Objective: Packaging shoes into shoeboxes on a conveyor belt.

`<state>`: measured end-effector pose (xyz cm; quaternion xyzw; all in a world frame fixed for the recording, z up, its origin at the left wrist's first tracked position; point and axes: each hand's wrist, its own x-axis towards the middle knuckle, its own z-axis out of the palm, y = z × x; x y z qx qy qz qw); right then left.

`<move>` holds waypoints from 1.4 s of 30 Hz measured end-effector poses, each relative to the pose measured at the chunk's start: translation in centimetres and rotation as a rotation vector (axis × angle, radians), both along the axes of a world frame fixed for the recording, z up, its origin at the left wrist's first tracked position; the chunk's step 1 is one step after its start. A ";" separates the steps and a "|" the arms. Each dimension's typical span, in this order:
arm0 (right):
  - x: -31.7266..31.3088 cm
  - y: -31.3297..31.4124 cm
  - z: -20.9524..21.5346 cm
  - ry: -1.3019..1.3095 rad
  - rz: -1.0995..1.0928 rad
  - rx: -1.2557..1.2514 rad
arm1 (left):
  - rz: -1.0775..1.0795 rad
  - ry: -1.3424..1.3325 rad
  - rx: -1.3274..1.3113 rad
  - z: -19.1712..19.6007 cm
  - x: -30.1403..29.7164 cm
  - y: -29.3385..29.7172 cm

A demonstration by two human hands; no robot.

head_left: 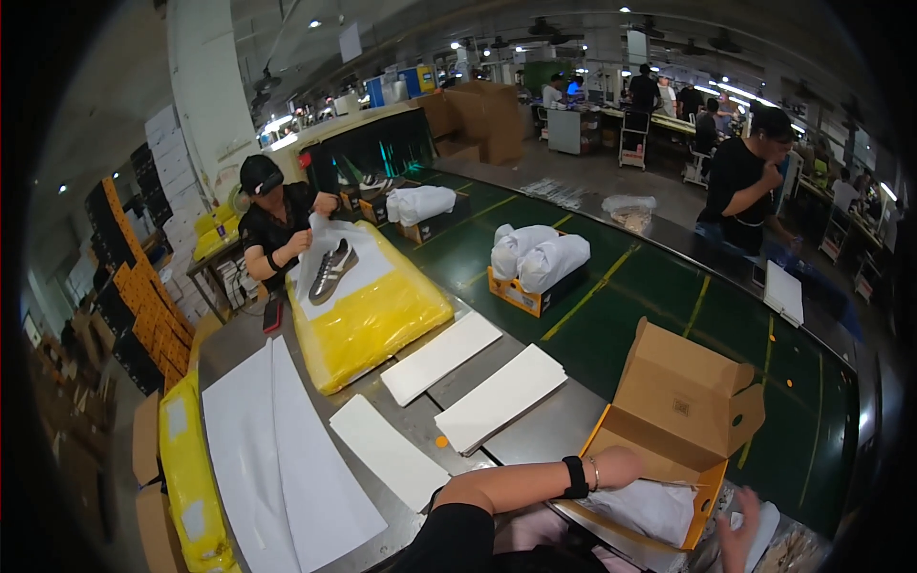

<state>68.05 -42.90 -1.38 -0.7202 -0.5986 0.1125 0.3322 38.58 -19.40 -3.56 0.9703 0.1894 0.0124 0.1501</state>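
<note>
An open yellow-edged shoebox (pixel 709 497) with a brown inside and a raised lid (pixel 683 382) lies in front of me. White tissue-wrapped contents (pixel 645 511) fill its near part. My left hand (pixel 616 468), with a black band and a bracelet at the wrist, reaches over the box's left side beside the wrapping. Its fingers are turned down and hidden, so its grip cannot be made out. Just outside the box's right wall is my right hand (pixel 735 533), fingers apart and nothing visibly held. A pale, smooth item (pixel 764 530) is close beside it, partly covered by the hand.
Stacks of white paper (pixel 501 396) and large white sheets (pixel 287 458) lie to the left. Across the table, a co-worker (pixel 277 210) handles paper by a sneaker (pixel 334 272) on a yellow-wrapped pile (pixel 382 334). A box of wrapped shoes (pixel 540 263) stands on the green belt (pixel 611 334).
</note>
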 end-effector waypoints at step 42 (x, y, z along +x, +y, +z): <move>-9.7 11.2 7.3 0.460 0.308 0.004 | 0.102 -0.629 -0.730 14.7 0.1 1.6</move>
